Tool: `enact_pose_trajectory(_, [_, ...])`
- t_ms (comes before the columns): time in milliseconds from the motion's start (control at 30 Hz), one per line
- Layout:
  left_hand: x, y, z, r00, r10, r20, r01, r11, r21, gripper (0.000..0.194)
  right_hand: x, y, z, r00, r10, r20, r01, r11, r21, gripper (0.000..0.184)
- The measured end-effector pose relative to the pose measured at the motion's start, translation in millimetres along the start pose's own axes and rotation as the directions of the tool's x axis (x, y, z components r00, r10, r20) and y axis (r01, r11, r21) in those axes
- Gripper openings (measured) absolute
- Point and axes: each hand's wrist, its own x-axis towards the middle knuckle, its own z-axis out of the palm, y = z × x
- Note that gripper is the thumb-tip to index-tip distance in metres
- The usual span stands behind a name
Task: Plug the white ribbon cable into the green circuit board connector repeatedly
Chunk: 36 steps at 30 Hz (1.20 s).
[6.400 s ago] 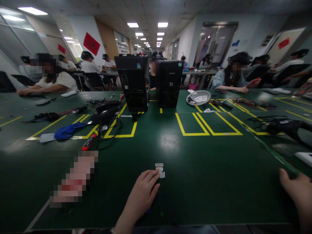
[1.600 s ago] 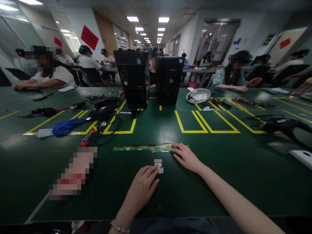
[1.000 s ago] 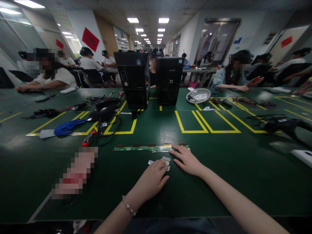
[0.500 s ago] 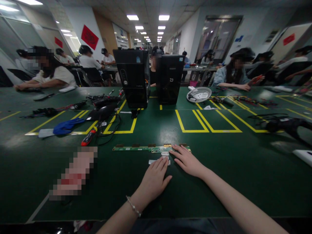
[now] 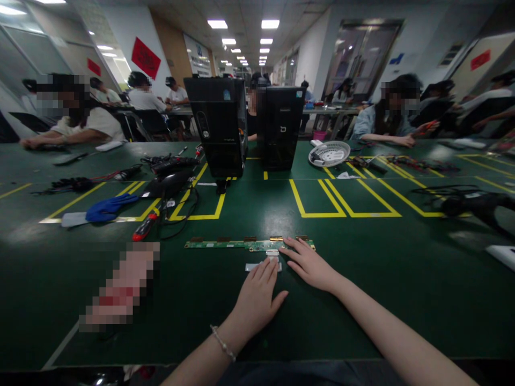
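A long narrow green circuit board (image 5: 225, 244) lies across the green table in front of me. My right hand (image 5: 311, 265) rests flat on the table, fingers spread, with its fingertips on the board's right end. My left hand (image 5: 257, 297) lies flat just below, its fingertips pressing a small white flat ribbon piece (image 5: 252, 266) that sits against the board's near edge. Both hands have their fingers stretched out and hold nothing.
A red-handled screwdriver (image 5: 142, 229), black cables and a blue glove (image 5: 107, 207) lie at left. Two black computer towers (image 5: 217, 126) stand behind yellow-taped squares (image 5: 322, 201). A white fan grille (image 5: 330, 154) lies at back right. Other people sit at the far tables.
My right hand brought the circuit board onto the table and stays on its right end. My left hand slid the white ribbon piece forward up to the board's edge.
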Motion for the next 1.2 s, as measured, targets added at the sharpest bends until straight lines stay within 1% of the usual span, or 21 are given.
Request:
enact_pose_trajectory(167, [-1, 4, 0.2, 1.000, -0.015, -0.019, 0.016, 1.000, 0.007, 0.056, 0, 0, 0, 1.000, 0.010, 0.020, -0.010, 1.000, -0.016, 0.045])
enact_pose_trajectory(467, [-3, 7, 14.5, 0.998, -0.056, -0.042, 0.056, 0.998, 0.006, 0.062, 0, -2, -1, 1.000, 0.005, 0.018, -0.005, 1.000, 0.001, 0.046])
enact_pose_trajectory(733, [-2, 9, 11.5, 0.997, -0.079, -0.024, 0.079, 0.997, -0.010, 0.062, 0, -4, -5, 0.999, 0.022, 0.028, -0.022, 1.000, 0.015, 0.047])
enact_pose_trajectory(933, [-1, 10, 11.3, 0.996, -0.081, -0.029, 0.081, 0.997, -0.007, 0.062, 1, -4, -5, 0.999, 0.023, 0.047, -0.022, 1.000, -0.017, 0.048])
enact_pose_trajectory(1067, [-1, 10, 12.1, 0.996, -0.083, -0.019, 0.083, 0.997, -0.010, 0.063, 1, -3, -4, 0.999, 0.028, 0.047, -0.027, 1.000, -0.010, 0.048])
enact_pose_trajectory(1133, [-1, 9, 14.2, 0.996, -0.080, -0.026, 0.079, 0.997, -0.016, 0.063, 1, -3, -3, 0.999, 0.023, 0.034, -0.023, 1.000, 0.000, 0.048])
enact_pose_trajectory(1200, [-2, 8, 17.2, 0.995, -0.079, -0.058, 0.078, 0.997, -0.024, 0.062, 0, -2, -3, 1.000, 0.016, 0.018, -0.016, 1.000, 0.009, 0.047])
